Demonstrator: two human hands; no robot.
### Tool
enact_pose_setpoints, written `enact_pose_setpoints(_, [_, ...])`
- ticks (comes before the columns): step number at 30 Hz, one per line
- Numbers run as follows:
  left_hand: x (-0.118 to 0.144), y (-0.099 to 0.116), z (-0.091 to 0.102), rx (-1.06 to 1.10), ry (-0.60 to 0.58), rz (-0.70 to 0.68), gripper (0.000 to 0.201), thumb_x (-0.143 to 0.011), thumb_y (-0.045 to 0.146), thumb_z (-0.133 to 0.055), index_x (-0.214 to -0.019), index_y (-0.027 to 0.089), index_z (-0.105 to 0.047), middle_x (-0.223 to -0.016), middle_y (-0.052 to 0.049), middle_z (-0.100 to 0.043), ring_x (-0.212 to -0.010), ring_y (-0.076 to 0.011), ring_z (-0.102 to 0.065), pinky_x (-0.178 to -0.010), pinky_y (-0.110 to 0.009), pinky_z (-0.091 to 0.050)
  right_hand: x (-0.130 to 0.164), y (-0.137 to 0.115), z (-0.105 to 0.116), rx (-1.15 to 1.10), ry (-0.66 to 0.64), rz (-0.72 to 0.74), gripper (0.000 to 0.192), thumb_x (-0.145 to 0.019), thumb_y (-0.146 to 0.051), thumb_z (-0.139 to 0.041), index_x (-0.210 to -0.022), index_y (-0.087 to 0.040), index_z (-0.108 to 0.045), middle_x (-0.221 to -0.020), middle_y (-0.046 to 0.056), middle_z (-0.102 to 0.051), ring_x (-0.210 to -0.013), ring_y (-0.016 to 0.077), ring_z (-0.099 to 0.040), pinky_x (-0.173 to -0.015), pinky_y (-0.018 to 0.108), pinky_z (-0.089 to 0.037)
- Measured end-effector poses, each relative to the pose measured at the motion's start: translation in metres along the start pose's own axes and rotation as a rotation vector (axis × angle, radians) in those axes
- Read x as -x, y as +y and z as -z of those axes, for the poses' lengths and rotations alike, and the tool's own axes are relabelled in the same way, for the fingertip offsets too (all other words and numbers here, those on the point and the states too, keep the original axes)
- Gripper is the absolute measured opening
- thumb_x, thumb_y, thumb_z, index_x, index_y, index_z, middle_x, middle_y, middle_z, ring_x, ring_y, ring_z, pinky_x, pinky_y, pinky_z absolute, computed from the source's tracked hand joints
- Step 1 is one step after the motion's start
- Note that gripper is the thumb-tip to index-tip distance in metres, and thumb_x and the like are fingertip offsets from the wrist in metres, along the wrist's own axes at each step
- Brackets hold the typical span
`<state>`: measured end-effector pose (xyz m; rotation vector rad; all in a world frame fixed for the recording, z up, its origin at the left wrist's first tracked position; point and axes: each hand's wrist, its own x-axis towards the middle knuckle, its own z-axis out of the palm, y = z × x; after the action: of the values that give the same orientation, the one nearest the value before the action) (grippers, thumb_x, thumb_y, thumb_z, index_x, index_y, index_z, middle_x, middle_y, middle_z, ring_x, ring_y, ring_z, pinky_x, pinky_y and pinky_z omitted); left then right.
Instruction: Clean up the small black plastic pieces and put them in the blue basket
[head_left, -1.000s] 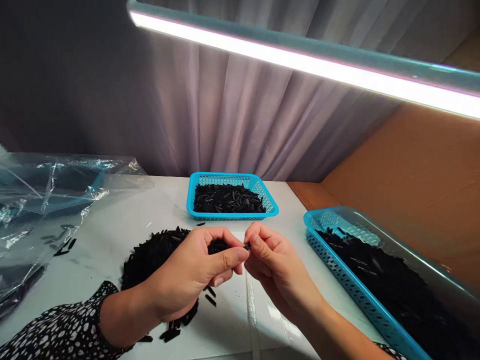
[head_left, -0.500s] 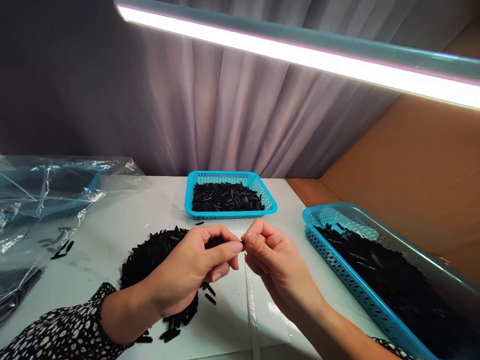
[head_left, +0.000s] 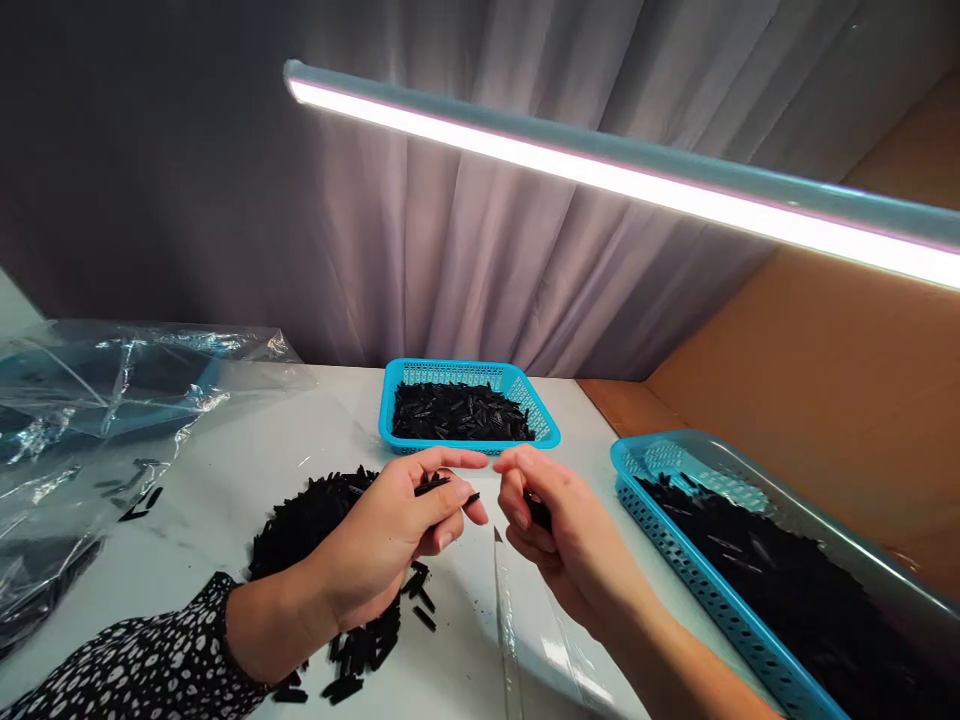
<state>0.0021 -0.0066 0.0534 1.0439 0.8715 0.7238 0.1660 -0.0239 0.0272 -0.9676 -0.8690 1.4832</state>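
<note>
My left hand [head_left: 394, 525] is closed around a few small black strips [head_left: 433, 484], its index finger stretched out to the right. The end of one strip pokes out past the thumb. Facing it, my right hand [head_left: 562, 510] has curled fingers with a black strip [head_left: 538, 512] held in against the palm. The two index fingertips are close together, with a narrow gap between them. Under and behind my left wrist lies a heap of black strips [head_left: 304, 525] on the white table [head_left: 450, 650]. A few loose strips [head_left: 424, 618] are scattered beside the heap.
Beyond my hands stands a blue perforated basket [head_left: 388, 405] holding black strips. A larger blue basket [head_left: 675, 560] with more strips is at the right, partly covered by clear plastic. Clear plastic sheeting [head_left: 112, 390] lies at the left. A bright tube lamp [head_left: 600, 175] hangs above.
My fingertips were pinched together at a small black piece; now the index fingers are extended and slightly apart. A strip now shows inside my right hand. The view has tilted up a little.
</note>
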Motion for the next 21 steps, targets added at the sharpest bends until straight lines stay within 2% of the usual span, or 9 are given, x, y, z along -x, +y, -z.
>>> enact_pose_setpoints(3, [-0.0008, -0.0026, -0.0005, 0.006, 0.016, -0.030, 0.032, -0.086, 0.030, -0.066, -0.115, 0.015, -0.061, -0.063, 0.006, -0.051, -0.052, -0.0062, -0.031, -0.054, -0.025, -0.021, 0.0040, 0.0043, -0.0016, 0.330, -0.017, 0.130, 0.028, -0.079, -0.045, -0.072, -0.084, -0.018, -0.071, -0.057, -0.004, -0.055, -0.047, 0.0074, -0.030, -0.043, 0.022, -0.023])
enact_pose_setpoints(5, [-0.0013, -0.0036, -0.0003, 0.011, 0.016, -0.020, 0.033, -0.088, 0.031, -0.066, -0.116, 0.015, -0.059, -0.055, 0.009, -0.043, -0.052, -0.0067, -0.030, -0.054, -0.024, -0.022, 0.0068, 0.0056, -0.0018, 0.488, -0.012, 0.233, 0.023, -0.080, -0.040, -0.071, -0.078, -0.017, -0.074, -0.064, 0.001, -0.064, -0.054, 0.0111, -0.041, -0.050, 0.026, -0.032])
enact_pose_setpoints(8, [-0.0023, -0.0041, 0.0011, -0.013, 0.031, -0.021, 0.029, -0.091, 0.036, -0.061, -0.112, 0.016, -0.058, -0.050, 0.009, -0.043, -0.052, -0.0075, -0.034, -0.055, -0.023, -0.024, 0.0083, 0.0047, -0.0007, 0.541, 0.007, 0.329, 0.020, -0.083, -0.035, -0.069, -0.074, -0.019, -0.076, -0.067, 0.003, -0.070, -0.059, 0.0148, -0.051, -0.056, 0.028, -0.039])
enact_pose_setpoints(11, [-0.0037, -0.0043, 0.0032, -0.030, 0.049, -0.073, 0.023, -0.095, 0.040, -0.054, -0.094, 0.017, -0.056, -0.052, 0.008, -0.048, -0.047, -0.0052, -0.031, -0.052, -0.023, -0.021, 0.0069, 0.0034, 0.0011, 0.465, 0.025, 0.353, 0.015, -0.080, -0.034, -0.072, -0.077, -0.021, -0.079, -0.070, 0.004, -0.073, -0.062, 0.0162, -0.055, -0.058, 0.029, -0.042])
enact_pose_setpoints(14, [-0.0048, -0.0043, 0.0052, -0.015, 0.049, -0.068, 0.028, -0.095, 0.042, -0.052, -0.083, 0.018, -0.052, -0.051, 0.011, -0.036, -0.043, -0.0036, -0.017, -0.047, -0.025, -0.012, 0.0049, 0.0041, 0.0036, 0.399, 0.051, 0.316, 0.017, -0.077, -0.037, -0.075, -0.078, -0.021, -0.080, -0.063, 0.002, -0.068, -0.057, 0.0132, -0.047, -0.053, 0.027, -0.037])
enact_pose_setpoints(16, [-0.0049, -0.0036, 0.0059, 0.001, 0.037, -0.021, 0.029, -0.096, 0.043, -0.049, -0.080, 0.018, -0.051, -0.051, 0.011, -0.029, -0.044, -0.0044, -0.015, -0.047, -0.026, -0.008, 0.0040, 0.0052, 0.0054, 0.368, 0.050, 0.293, 0.021, -0.077, -0.041, -0.076, -0.078, -0.020, -0.080, -0.058, 0.000, -0.061, -0.052, 0.0106, -0.038, -0.049, 0.026, -0.030])
enact_pose_setpoints(18, [-0.0043, -0.0021, 0.0058, 0.010, 0.008, 0.028, 0.026, -0.096, 0.038, -0.048, -0.081, 0.018, -0.052, -0.056, 0.009, -0.034, -0.046, -0.0044, -0.017, -0.048, -0.026, -0.008, 0.0033, 0.0063, 0.0068, 0.346, 0.039, 0.281, 0.025, -0.077, -0.044, -0.076, -0.077, -0.019, -0.079, -0.053, -0.003, -0.052, -0.050, 0.0087, -0.030, -0.047, 0.025, -0.024])
enact_pose_setpoints(21, [-0.0027, 0.0005, 0.0047, 0.026, -0.027, 0.091, 0.007, -0.090, 0.023, -0.050, -0.089, 0.017, -0.054, -0.065, 0.007, -0.042, -0.050, -0.0048, -0.023, -0.050, -0.027, -0.012, 0.0023, 0.0079, 0.0074, 0.314, 0.038, 0.250, 0.033, -0.078, -0.050, -0.075, -0.075, -0.017, -0.074, -0.051, -0.006, -0.039, -0.048, 0.0074, -0.022, -0.045, 0.025, -0.018])
